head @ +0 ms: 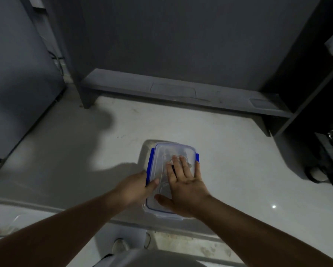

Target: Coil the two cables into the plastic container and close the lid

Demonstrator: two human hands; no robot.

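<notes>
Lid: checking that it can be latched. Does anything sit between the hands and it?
Nothing visible does. The right hand lies flat on the lid; the left hand pinches its left edge, thumb on top.

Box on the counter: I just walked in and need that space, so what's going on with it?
A person is closing the clear box, which sits on the white counter. The right hand lies flat on the lid, pressing down, while the left hand grips the box's left side at a blue clip, thumb on the lid. Inside, cables show dimly. Whether the clips are latched is unclear.
</notes>
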